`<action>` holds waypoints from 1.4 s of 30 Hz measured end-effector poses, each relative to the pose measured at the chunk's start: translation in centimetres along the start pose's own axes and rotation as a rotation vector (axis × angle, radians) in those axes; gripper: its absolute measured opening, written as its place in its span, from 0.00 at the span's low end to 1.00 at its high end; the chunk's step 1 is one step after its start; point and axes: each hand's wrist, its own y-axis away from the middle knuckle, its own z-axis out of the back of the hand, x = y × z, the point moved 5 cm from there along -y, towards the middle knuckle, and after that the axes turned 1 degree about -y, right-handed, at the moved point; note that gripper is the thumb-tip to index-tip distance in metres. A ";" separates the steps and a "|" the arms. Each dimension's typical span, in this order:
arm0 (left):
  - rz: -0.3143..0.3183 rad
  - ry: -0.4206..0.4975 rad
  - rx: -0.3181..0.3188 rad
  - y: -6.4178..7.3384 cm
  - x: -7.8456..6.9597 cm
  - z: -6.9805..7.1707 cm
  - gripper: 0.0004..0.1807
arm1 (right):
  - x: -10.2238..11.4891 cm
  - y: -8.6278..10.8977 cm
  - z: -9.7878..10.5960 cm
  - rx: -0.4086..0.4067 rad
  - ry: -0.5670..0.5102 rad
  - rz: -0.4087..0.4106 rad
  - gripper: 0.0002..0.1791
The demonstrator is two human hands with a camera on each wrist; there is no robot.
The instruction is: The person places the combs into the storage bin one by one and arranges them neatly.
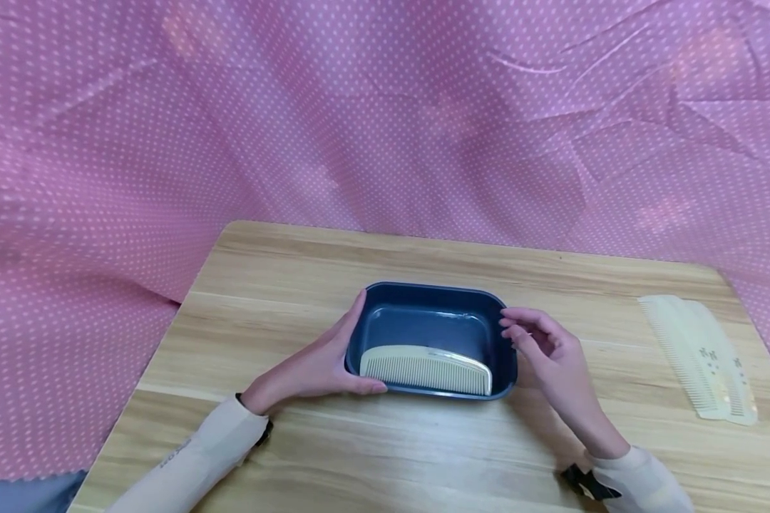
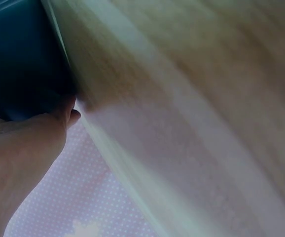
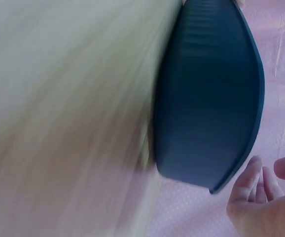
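A dark blue rectangular box point(image 1: 417, 329) with rounded corners stands on the table. Inside it, along the near wall, leans a pale cream comb point(image 1: 423, 369), teeth toward me. My left hand point(image 1: 324, 365) grips the box's left end, thumb along the near side and fingers at the far left corner. In the left wrist view that hand lies against the wall of the box point(image 2: 26, 64). My right hand point(image 1: 555, 356) is at the right end, fingertips close to the rim. The right wrist view shows its thumb and fingers apart, with nothing between them.
Two pale yellow combs point(image 1: 696, 356) lie overlapped on the right of the wooden table point(image 1: 282, 278). A pink dotted cloth point(image 1: 385, 142) hangs behind the table and down its left side.
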 end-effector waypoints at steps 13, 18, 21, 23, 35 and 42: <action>0.011 0.003 0.001 0.0 0.3 -0.2 0.79 | -1.3 0.2 5.0 -0.072 -0.034 -0.070 0.18; 0.021 0.009 0.002 0.1 0.3 -0.3 0.80 | -1.6 0.6 6.8 -0.083 0.045 -0.095 0.17; 0.025 0.012 0.005 0.1 0.3 -0.3 0.79 | -2.0 0.8 7.9 -0.101 0.055 -0.098 0.17; 0.026 0.011 0.007 0.1 0.3 -0.2 0.79 | -2.4 0.9 8.7 -0.112 0.042 -0.095 0.17; 0.010 0.009 0.003 0.0 0.2 -0.2 0.79 | -3.4 1.6 12.9 -0.171 0.318 -0.135 0.18; 0.016 0.007 0.007 0.1 0.1 -0.1 0.79 | -3.6 1.8 15.0 -0.179 0.258 -0.179 0.22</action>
